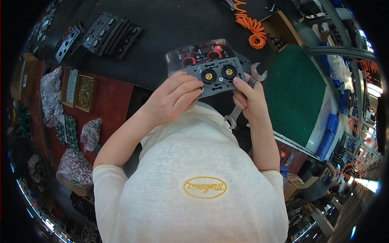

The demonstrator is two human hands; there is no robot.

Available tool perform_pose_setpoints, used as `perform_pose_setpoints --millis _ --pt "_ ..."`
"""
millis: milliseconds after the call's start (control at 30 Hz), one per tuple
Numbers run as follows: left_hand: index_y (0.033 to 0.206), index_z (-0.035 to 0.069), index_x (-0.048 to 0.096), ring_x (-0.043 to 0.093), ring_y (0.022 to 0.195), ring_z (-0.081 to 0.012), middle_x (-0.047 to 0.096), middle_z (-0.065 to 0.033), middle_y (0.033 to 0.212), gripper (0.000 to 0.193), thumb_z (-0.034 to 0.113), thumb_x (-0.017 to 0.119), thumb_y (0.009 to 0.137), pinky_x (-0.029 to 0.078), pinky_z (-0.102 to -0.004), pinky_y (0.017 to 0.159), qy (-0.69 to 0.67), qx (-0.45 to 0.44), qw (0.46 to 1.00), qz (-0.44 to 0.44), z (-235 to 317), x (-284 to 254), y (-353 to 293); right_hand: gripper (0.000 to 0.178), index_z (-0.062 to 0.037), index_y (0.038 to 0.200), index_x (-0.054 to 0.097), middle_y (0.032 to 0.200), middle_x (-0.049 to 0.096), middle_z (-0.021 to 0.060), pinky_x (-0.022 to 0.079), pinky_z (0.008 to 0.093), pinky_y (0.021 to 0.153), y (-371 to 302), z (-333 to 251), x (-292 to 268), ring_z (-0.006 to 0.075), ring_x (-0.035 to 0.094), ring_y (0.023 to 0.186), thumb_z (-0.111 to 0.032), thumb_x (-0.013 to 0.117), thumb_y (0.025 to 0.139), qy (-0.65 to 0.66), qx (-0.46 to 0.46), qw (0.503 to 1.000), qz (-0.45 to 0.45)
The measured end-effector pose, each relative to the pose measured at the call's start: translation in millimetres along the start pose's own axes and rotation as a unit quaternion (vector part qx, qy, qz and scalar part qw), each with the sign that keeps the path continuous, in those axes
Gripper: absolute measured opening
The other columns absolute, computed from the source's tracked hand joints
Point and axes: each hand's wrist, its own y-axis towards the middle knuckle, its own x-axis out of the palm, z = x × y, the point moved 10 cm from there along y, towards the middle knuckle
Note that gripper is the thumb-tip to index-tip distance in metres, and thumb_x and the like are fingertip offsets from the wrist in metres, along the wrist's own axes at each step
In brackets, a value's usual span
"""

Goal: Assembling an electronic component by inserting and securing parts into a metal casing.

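Note:
In front of my chest, a grey and black machine front panel (219,84) is tilted up. It has two round black sockets with brass centres (229,72) and a glossy dark upper face with red dial markings (200,55). My left hand (172,99) is closed on its left edge, fingers along the front. At the right edge, my right hand (252,97) is closed round a double open-end wrench (232,120), whose jaws stick out above and below the hand. The right thumb presses near the right socket. Part of the wrench is hidden by the fingers.
Several similar panels (106,34) stand at the back left. An orange coiled hose (251,30) and a cardboard box of black parts (281,24) lie beyond the green mat (298,97). At left are a box of small fasteners (86,92), bags (77,168) and circuit boards (71,131).

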Motion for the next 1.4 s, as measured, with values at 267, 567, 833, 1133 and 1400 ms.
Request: perform_pose_setpoints --millis 267,567,833,1133,1400 --pt "0.11 0.008 0.047 0.042 0.121 -0.0341 0.047 -0.0125 0.126 0.063 0.009 0.08 0.057 0.033 -0.0509 0.102 -0.01 -0.11 0.991 0.079 -22.5 -21.1 -5.8 0.019 0.0039 0.1 0.052 0.079 0.06 0.0069 0.024 0.0182 0.035 -5.2 -7.6 10.8 0.0023 0.03 0.036 -0.006 0.058 0.085 0.119 -0.059 0.989 -0.067" --pt "0.109 0.009 0.047 0.039 0.124 -0.0376 0.045 -0.0136 0.127 0.063 0.01 0.082 0.056 0.032 -0.0507 0.102 -0.039 -0.12 0.989 0.072 -24.0 -16.4 -10.2 0.02 0.0033 0.102 0.053 0.079 0.06 0.0067 0.024 0.0184 0.035 -5.7 2.7 3.1 0.0026 0.031 0.036 -0.004 0.06 0.084 0.124 -0.062 0.989 -0.048" --pt "0.128 0.009 0.038 0.018 0.138 -0.0306 0.022 -0.0192 0.145 0.058 0.007 0.06 0.075 0.018 -0.0436 0.11 -0.166 -0.25 0.947 0.116 -57.6 -24.2 -36.0 0.027 0.0027 0.107 0.052 0.078 0.059 0.0042 0.025 0.0183 0.036 -4.3 7.5 -2.6 0.0029 0.032 0.037 -0.003 0.062 0.083 0.136 -0.058 0.986 -0.074" --pt "0.131 0.008 0.034 0.022 0.137 -0.0273 0.02 -0.0157 0.147 0.057 0.002 0.052 0.078 0.021 -0.0416 0.109 -0.366 -0.394 0.822 0.186 -80.1 -3.1 -70.9 0.027 -0.0005 0.109 0.05 0.082 0.058 0.0029 0.024 0.0188 0.036 10.3 14.6 -9.6 0.0033 0.031 0.037 -0.004 0.06 0.084 0.147 -0.05 0.984 -0.087" --pt "0.131 0.01 0.034 0.028 0.134 -0.0263 0.023 -0.0143 0.146 0.06 -0.001 0.057 0.077 0.027 -0.0413 0.108 -0.274 -0.362 0.882 0.125 -52.0 -1.8 -46.6 0.027 -0.0015 0.11 0.05 0.083 0.058 0.002 0.025 0.0186 0.036 10.8 9.7 -6.8 0.0033 0.031 0.038 -0.003 0.059 0.084 0.136 -0.068 0.984 -0.097"
